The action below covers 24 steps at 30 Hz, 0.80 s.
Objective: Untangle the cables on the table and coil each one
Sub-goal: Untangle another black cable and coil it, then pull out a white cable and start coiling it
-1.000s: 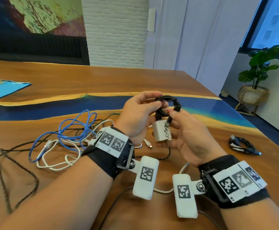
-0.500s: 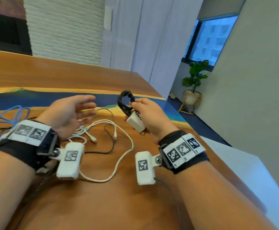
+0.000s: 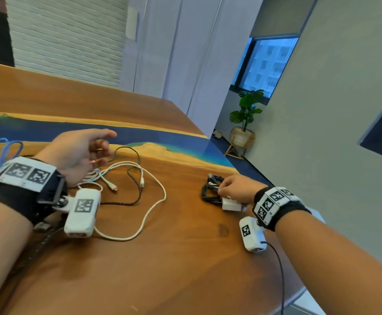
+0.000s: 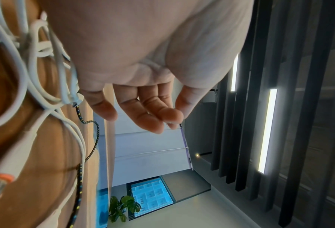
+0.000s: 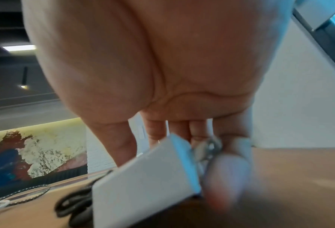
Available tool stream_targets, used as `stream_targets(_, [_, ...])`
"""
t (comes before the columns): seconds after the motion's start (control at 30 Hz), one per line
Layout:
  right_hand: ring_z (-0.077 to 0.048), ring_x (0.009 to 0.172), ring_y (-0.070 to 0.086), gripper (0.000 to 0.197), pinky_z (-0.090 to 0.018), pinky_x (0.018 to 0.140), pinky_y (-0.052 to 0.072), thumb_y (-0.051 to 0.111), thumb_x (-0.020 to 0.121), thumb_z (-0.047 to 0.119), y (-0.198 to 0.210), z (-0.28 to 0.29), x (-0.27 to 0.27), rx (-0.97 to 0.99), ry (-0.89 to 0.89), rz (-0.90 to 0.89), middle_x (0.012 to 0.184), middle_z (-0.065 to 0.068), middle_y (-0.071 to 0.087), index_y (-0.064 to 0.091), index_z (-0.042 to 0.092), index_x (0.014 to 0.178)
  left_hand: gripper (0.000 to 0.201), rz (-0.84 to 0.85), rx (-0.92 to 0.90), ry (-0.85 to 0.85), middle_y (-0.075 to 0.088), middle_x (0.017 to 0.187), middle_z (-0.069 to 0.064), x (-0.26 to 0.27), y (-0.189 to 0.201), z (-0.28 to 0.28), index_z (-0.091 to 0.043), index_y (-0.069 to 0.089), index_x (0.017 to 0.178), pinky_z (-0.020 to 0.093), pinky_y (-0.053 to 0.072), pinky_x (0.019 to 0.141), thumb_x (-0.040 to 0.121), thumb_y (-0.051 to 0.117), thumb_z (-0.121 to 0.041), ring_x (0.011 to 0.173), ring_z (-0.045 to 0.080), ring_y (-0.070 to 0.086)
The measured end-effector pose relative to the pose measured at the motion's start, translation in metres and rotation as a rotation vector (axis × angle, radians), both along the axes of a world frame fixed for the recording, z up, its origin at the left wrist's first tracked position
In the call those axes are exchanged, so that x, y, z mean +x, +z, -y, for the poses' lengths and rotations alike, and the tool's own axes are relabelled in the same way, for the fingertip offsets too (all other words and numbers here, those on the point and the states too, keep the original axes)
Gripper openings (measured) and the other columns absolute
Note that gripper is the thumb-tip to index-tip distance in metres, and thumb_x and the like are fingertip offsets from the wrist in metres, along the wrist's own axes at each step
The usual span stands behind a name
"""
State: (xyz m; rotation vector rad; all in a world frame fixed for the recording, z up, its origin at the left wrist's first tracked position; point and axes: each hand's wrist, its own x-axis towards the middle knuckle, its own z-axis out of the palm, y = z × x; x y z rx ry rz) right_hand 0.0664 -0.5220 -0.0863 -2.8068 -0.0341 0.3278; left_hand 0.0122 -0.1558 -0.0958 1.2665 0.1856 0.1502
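Note:
My right hand is low at the table's right side, its fingers curled round a white charger block with a coiled black cable attached; both touch the wood. The right wrist view shows the charger block against my fingers and the black coil lying beyond it. My left hand hovers open, palm inward, over a loose white cable and a braided black cable. In the left wrist view its fingers are relaxed and hold nothing; the white cable lies tangled beside it.
A blue cable lies at the far left. Another small black cable bundle sits just behind my right hand. The table's rounded right edge is close to my right forearm. A potted plant stands on the floor beyond.
My left hand let go of the black coil and drew back to the left. My right hand carried the coil and charger rightward and down onto the table. My head turned right.

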Motion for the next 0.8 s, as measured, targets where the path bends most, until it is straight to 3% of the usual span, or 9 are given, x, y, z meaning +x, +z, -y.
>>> stream_targets(0.17, [-0.013,0.080,0.065,0.014,-0.028,0.063,0.055,0.068,0.094,0.031,0.014,-0.010,0.002,-0.118,0.041,0.128,0.092,0.000,0.071,0.074,0.019,0.098,0.022,0.017,-0.016,0.019,0.055,0.066,-0.005,0.000,0.002,-0.001,-0.014,0.072,0.110,0.036,0.044,0.078,0.101,0.059,-0.028,0.069,0.015,0.059])
stream_targets(0.3, [-0.012,0.085,0.065,0.010,-0.036,0.079,0.059,0.068,0.092,0.034,0.030,-0.039,-0.001,-0.103,0.124,0.255,0.095,0.004,0.071,0.073,0.025,0.091,0.022,0.027,-0.029,0.027,0.056,0.067,-0.005,0.000,0.003,-0.004,-0.014,0.072,0.113,0.036,0.043,0.077,0.100,0.061,-0.028,0.067,0.014,0.059])
stream_targets(0.47, [-0.008,0.080,0.067,0.005,-0.024,0.067,0.050,0.072,0.092,0.026,0.035,-0.111,-0.029,0.115,0.369,0.253,0.087,0.008,0.071,0.075,0.028,0.096,0.020,0.023,-0.044,0.007,0.052,0.066,-0.005,0.000,0.003,-0.005,-0.013,0.071,0.110,0.028,0.037,0.059,0.099,0.063,-0.027,0.052,0.010,0.044])
stream_targets(0.57, [-0.012,0.079,0.070,0.011,-0.025,0.059,0.054,0.069,0.094,0.021,0.034,-0.151,-0.032,0.136,0.477,0.209,0.091,0.005,0.073,0.073,0.027,0.102,0.020,0.038,-0.054,-0.014,0.050,0.066,-0.006,0.000,0.005,-0.007,-0.014,0.069,0.110,0.026,0.027,0.050,0.100,0.060,-0.028,0.048,0.009,0.034])
stream_targets(0.7, [-0.021,0.070,0.075,0.030,-0.040,0.059,0.064,0.063,0.097,0.019,0.026,-0.190,-0.029,-0.060,0.592,0.084,0.100,0.004,0.068,0.066,0.035,0.123,0.019,0.069,-0.073,-0.052,0.049,0.064,-0.007,-0.002,0.010,-0.011,-0.015,0.066,0.106,0.023,0.019,0.044,0.103,0.054,-0.030,0.045,0.007,0.029])
stream_targets(0.8, [-0.016,0.065,0.071,0.032,-0.026,0.047,0.056,0.061,0.096,0.019,0.017,-0.205,-0.028,-0.160,0.637,0.047,0.085,0.009,0.066,0.070,0.035,0.122,0.020,0.079,-0.090,-0.057,0.049,0.064,-0.007,-0.002,0.012,-0.014,-0.015,0.065,0.104,0.022,0.018,0.044,0.104,0.053,-0.030,0.043,0.007,0.029])
